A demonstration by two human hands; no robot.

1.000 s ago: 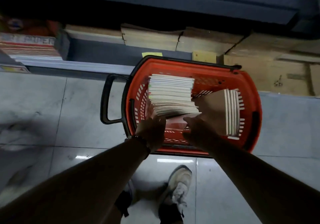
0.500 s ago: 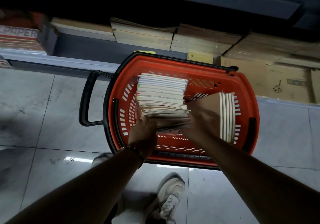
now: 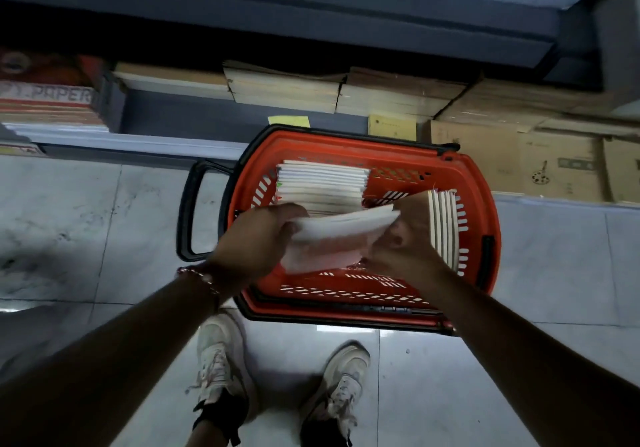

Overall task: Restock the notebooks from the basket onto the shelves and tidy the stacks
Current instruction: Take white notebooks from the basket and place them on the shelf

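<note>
- Grey marble-look floor tiles (image 3: 86,225) run up to a low shelf (image 3: 138,142) stacked with brown paper packs (image 3: 284,90), where we stand over a red basket (image 3: 478,211) with a black handle (image 3: 187,211).
- Our left hand (image 3: 256,242) curls round the left end of a bundle of notebooks (image 3: 336,235), thumb on top, fingers tucked underneath.
- Our right hand (image 3: 401,242) grips the bundle's right end the same way, so it hangs tilted between both hands above the basket's floor.
- Behind the bundle, a stack of notebooks (image 3: 322,183) lies in the basket's far left part; a few more notebooks (image 3: 445,225) stand on edge against the right wall.
- Motion blur smears the bundle, so we cannot count its notebooks or read the covers.
- Our fingertips beneath the bundle are hidden.
- A beaded bracelet (image 3: 201,277) circles the left wrist; pale sneakers (image 3: 218,360) show below.
</note>
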